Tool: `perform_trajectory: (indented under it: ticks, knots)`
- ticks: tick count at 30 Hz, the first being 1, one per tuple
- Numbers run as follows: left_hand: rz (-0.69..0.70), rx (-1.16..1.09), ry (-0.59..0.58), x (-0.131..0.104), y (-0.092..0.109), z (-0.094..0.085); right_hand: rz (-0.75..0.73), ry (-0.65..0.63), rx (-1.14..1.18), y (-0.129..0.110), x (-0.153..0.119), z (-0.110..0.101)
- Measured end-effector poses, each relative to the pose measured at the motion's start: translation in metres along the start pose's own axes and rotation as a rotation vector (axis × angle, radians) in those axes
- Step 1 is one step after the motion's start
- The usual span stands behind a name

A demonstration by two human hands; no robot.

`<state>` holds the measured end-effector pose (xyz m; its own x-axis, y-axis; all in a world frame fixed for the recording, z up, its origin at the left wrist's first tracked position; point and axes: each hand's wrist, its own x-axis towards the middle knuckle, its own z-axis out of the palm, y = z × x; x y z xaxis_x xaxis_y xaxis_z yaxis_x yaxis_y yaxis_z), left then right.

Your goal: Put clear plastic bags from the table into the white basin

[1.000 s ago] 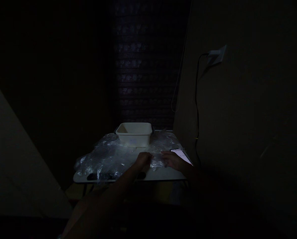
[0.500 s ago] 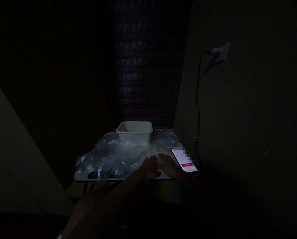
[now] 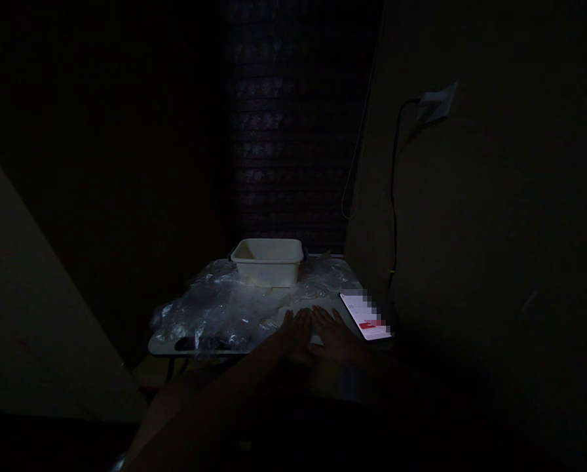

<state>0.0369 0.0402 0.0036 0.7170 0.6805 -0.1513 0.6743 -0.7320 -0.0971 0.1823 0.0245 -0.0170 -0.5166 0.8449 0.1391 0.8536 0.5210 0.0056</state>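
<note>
While the left hand [image 3: 296,331] rests palm down at the near edge of the table [image 3: 162,345], its fingers outstretched and gripping nothing, the right hand [image 3: 333,334] lies just beside it, equally flat, fingers spread and gripping nothing. Dim light hides whether anything thin lies under them. From the hands, crumpled clear plastic [image 3: 209,305] spreads toward nine and ten o'clock. A white tub [image 3: 268,273] stands upright at eleven o'clock; a lit phone [image 3: 359,314] lies near the right hand, at two o'clock.
</note>
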Motion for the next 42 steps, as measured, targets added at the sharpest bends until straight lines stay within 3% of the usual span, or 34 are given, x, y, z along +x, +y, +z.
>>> perform_trajectory:
  ticks: [15, 28, 42]
  knots:
    - [-0.049, 0.054, 0.051, -0.002, 0.009, 0.004, 0.001, -0.052, 0.038, -0.001, 0.001, 0.005]
    - [-0.089, 0.057, 0.027, -0.002, 0.014, 0.000, 0.000, -0.061, 0.059, 0.001, 0.002, 0.008]
    - [-0.069, 0.071, 0.028, -0.001, 0.006, 0.005, 0.022, -0.143, 0.095, 0.003, 0.002, -0.004]
